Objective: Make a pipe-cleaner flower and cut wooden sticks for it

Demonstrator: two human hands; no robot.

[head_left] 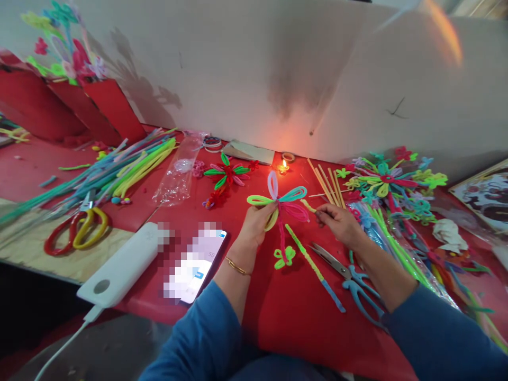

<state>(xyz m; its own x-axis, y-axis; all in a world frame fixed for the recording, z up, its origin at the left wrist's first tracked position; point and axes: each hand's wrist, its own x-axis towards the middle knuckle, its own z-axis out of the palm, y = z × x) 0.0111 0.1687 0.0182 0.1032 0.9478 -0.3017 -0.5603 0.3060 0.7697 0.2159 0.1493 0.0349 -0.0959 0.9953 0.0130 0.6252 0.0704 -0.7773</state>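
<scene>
Pinched in my left hand (257, 219) is a pipe-cleaner flower (293, 211) with looped petals in pink, teal, lime, yellow and magenta. A magenta stem hangs from it, ending near a small green flower (284, 257). My right hand (337, 222) is closed on a short yellow pipe-cleaner piece (307, 205), its tip pointing toward the flower. Below, a yellow and blue pipe-cleaner strip (315, 267) lies slantwise on the red table (278, 317). Blue-handled scissors (351, 278) lie partly spread beneath my right forearm.
A small flame (283, 167) burns near the wall. Red-and-yellow scissors (81, 227), a white power bank (119, 264) and a lit phone (198, 267) lie at left. Pipe-cleaner bundles (130, 164) lie behind them. Wooden sticks (327, 182) and a flower bouquet (391, 180) are at right.
</scene>
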